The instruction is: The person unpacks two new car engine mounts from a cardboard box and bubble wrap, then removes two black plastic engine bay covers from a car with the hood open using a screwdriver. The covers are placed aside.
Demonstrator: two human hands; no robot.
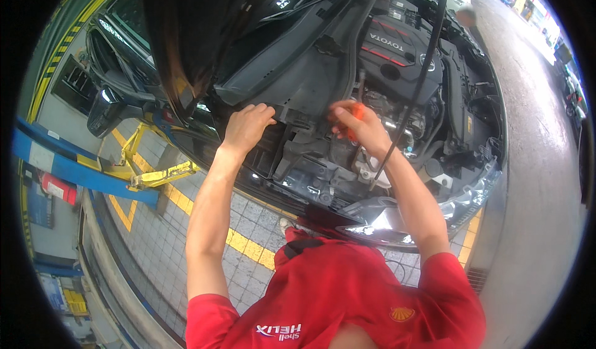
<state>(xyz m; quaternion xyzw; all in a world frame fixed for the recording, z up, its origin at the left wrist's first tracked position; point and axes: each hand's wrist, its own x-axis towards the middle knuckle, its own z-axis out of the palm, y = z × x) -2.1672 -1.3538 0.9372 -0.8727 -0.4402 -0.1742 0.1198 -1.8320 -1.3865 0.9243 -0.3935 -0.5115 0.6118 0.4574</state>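
My left hand (249, 127) is over the near side of the engine bay, by the rear corner of the black plastic cowl cover (279, 85). Its fingers are curled together, and whatever may be in them is hidden. To the right, my right hand (366, 129) is closed around an orange-handled tool (358, 111), held above the bay between the cowl and the engine. The tool's working end cannot be made out clearly. Beyond that hand lies the black engine cover (391, 45) with red trim.
A thin black hood prop rod (428, 57) slants across the bay, right of my right hand. The raised dark hood (186, 32) rises at upper left. A headlight (385, 222) sits at the car's near front corner. Yellow lift arms (164, 175) and a blue beam (81, 166) stand left.
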